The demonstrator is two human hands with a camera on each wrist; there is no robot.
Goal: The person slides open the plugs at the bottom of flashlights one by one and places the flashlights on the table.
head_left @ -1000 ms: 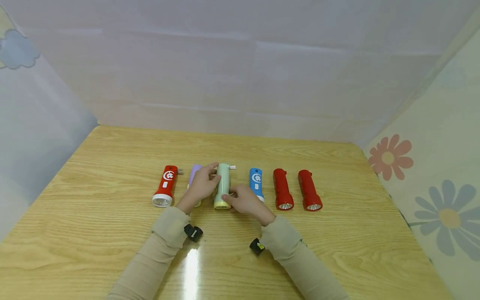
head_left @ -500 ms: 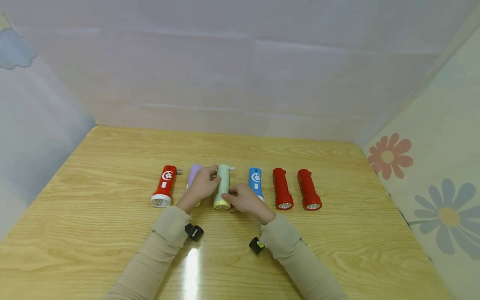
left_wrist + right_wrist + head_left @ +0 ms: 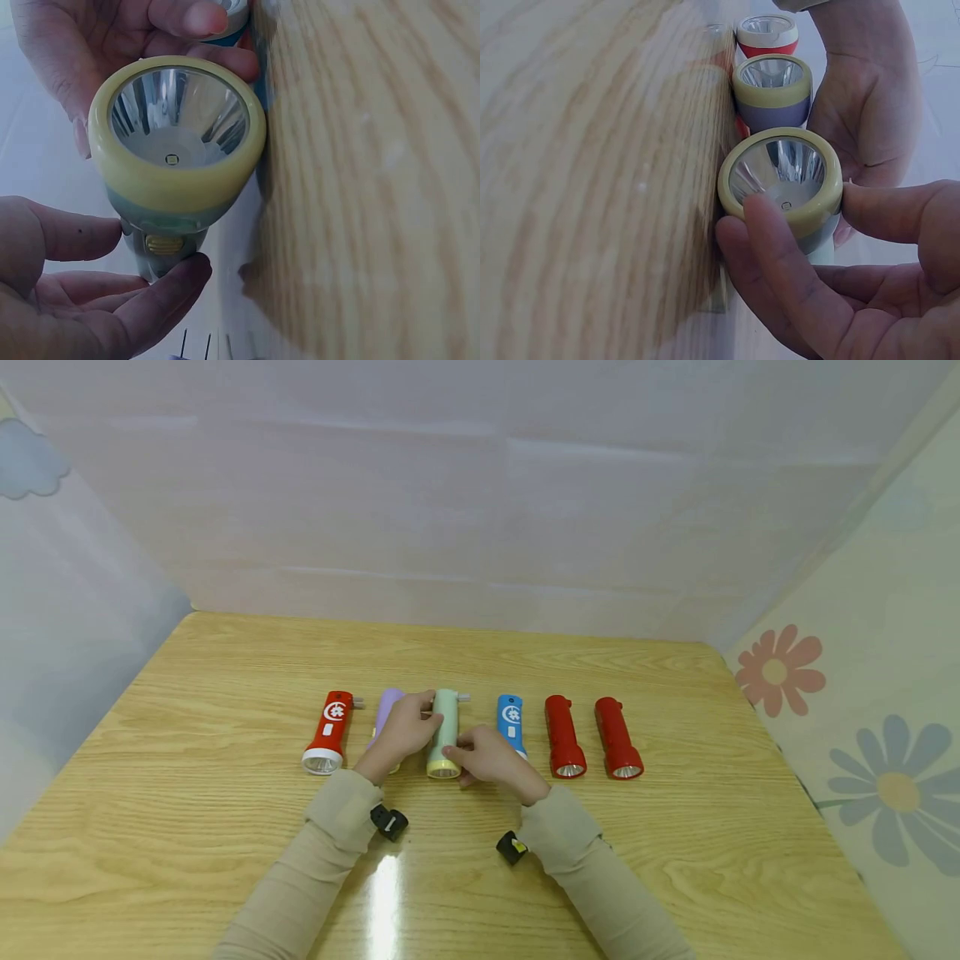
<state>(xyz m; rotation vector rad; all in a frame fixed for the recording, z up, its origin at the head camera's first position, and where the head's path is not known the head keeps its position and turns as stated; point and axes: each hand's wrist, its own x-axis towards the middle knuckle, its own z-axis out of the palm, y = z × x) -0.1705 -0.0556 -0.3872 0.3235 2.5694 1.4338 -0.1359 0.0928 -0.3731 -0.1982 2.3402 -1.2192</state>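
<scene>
A pale green flashlight [image 3: 446,727] with a yellow head lies on the wooden table, its lens facing the person and plug prongs sticking out sideways at the far end. My left hand [image 3: 405,727] holds its body between thumb and fingers; the left wrist view shows them around the part by the yellow switch [image 3: 164,244]. At the lens end, my right hand [image 3: 491,755] pinches the yellow head [image 3: 827,150] between thumb and fingers. Under my left forearm and hand, a purple flashlight [image 3: 389,700] is partly covered. A blue flashlight [image 3: 510,718] lies just beyond my right hand, its head partly hidden.
Leftmost in the row is a red flashlight [image 3: 332,727] with a white head and exposed prongs. On the right lie two plain red flashlights, one nearer [image 3: 562,731] and one farther out [image 3: 617,735]. A pale cloth backdrop [image 3: 480,510] rises behind the table [image 3: 675,860].
</scene>
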